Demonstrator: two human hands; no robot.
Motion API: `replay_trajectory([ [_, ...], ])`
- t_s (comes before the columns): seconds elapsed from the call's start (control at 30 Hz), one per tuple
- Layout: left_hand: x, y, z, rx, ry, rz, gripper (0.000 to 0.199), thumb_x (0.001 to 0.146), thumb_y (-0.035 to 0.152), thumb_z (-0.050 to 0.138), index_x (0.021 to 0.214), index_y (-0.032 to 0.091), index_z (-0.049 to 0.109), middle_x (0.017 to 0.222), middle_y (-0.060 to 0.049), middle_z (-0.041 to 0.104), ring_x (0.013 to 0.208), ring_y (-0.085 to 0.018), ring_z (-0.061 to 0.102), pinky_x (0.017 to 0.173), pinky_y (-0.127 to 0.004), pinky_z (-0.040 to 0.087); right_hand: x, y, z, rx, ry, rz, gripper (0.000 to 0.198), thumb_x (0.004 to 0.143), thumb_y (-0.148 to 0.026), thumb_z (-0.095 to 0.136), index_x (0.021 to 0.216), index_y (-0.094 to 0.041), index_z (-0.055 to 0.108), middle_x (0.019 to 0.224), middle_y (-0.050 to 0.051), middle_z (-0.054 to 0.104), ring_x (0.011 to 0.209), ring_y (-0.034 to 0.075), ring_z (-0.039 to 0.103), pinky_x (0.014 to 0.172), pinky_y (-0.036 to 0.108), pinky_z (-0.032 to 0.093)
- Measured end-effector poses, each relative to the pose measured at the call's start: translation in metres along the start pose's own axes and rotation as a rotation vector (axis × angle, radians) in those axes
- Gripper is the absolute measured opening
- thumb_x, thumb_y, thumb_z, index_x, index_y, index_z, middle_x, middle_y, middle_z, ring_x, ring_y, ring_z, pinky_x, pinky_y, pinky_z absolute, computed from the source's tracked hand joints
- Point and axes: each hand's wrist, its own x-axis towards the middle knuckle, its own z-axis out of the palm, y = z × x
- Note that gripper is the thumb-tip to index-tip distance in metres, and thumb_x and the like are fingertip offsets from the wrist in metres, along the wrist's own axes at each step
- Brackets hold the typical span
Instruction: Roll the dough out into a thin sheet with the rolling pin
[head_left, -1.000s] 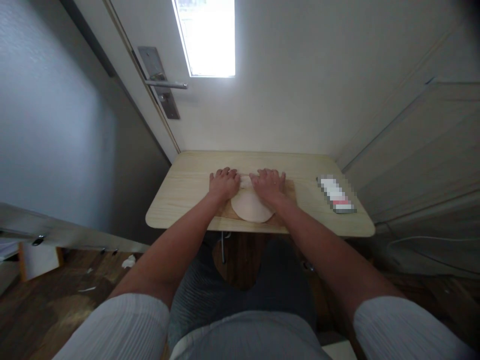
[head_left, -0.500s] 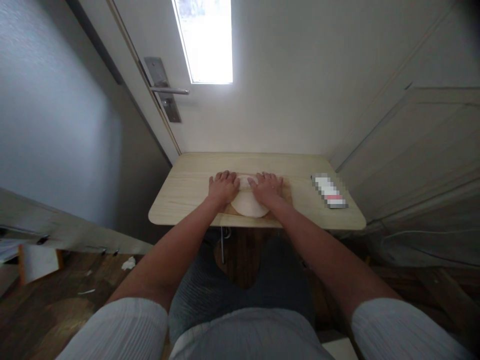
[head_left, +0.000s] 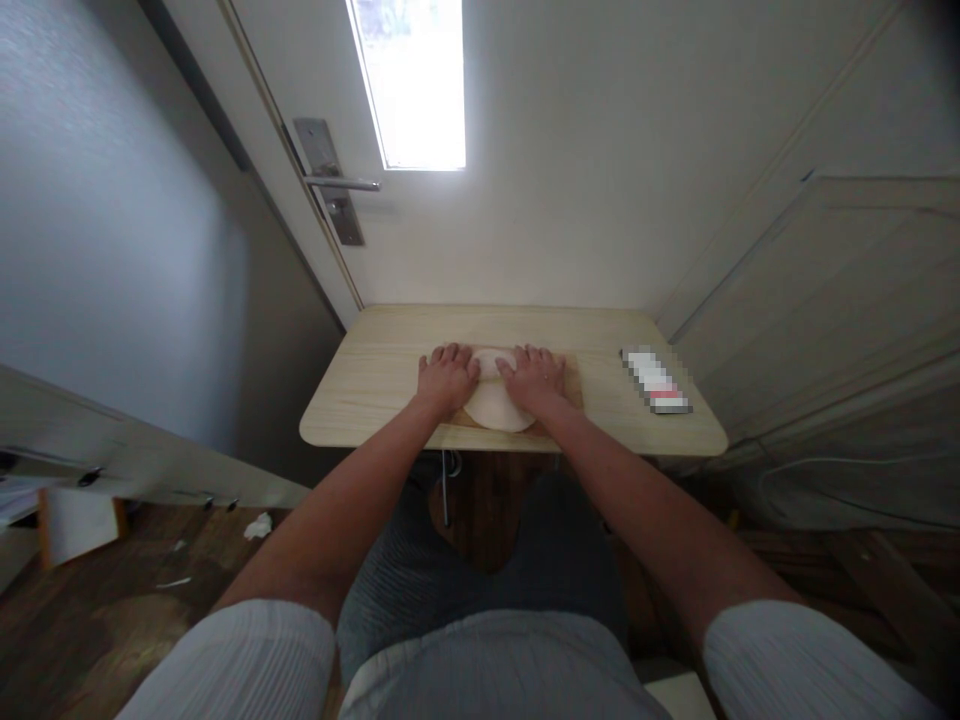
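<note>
A flat, pale round of what looks like dough (head_left: 501, 408) lies on a thin brown board (head_left: 574, 382) near the front of a light wooden table (head_left: 367, 385). My left hand (head_left: 448, 378) rests palm down on its left side, fingers stretched forward and apart. On the right side my right hand (head_left: 535, 376) lies the same way, its thumb angled inward. Between the thumbs a faint line crosses the pale surface. Whether it is a fold or a separate piece, I cannot make out. Both palms hide what is directly beneath them.
A blurred-out flat item, phone-like in shape (head_left: 656, 380), lies on the table's right side. Behind the table stands a white door with a metal handle (head_left: 345, 184) and a bright window (head_left: 420, 90). Crumpled white paper (head_left: 258, 526) is on the floor at left.
Both hands stay at almost the same place on the pale round. The view has shifted very slightly; nothing was picked up or let go.
</note>
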Motion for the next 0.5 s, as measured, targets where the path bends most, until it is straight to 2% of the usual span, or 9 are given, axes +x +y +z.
replay_trajectory([
  [0.5, 0.0034, -0.0014, 0.0015, 0.002, 0.001, -0.002, 0.050, 0.105, 0.047, 0.021, 0.138, 0.029, 0.054, 0.146, -0.009, 0.054, 0.134, -0.031, 0.044, 0.109, -0.055, 0.037, 0.0036, -0.0003, -0.0051, 0.000, -0.053, 0.008, 0.065, 0.103, -0.058, 0.025, 0.145, -0.016, 0.051, 0.150, 0.018, 0.052, 0.136, 0.035, 0.043, 0.114, 0.062, 0.023],
])
